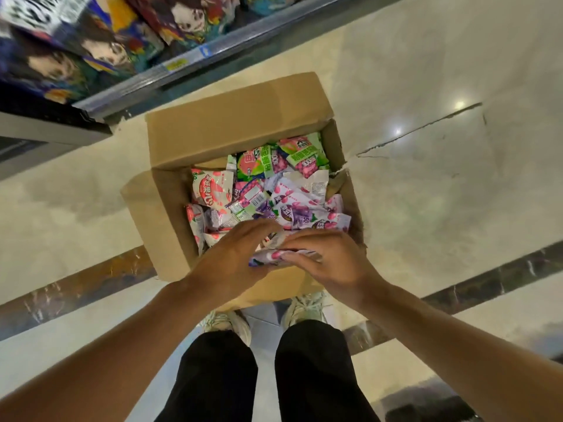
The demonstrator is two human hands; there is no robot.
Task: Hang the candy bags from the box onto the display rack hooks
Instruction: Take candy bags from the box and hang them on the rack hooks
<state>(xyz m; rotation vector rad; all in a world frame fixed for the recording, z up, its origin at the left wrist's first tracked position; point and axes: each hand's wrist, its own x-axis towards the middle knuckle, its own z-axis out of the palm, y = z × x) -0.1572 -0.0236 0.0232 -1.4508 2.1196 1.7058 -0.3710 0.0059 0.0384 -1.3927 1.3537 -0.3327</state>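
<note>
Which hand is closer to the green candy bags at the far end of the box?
Right. The right hand sits below the green bags, nearer their side; the left hand is farther left. Both hold a purple bag.

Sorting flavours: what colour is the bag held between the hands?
White with purple print, the bag gripped by both hands over the box; head view.

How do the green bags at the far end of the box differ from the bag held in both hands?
The green bags lie loose in the cardboard box, untouched; the purple-and-white bag is gripped between the left hand and right hand above the near edge. Green bags show their full fronts; the held one is mostly covered. Both are printed candy packets.
</note>
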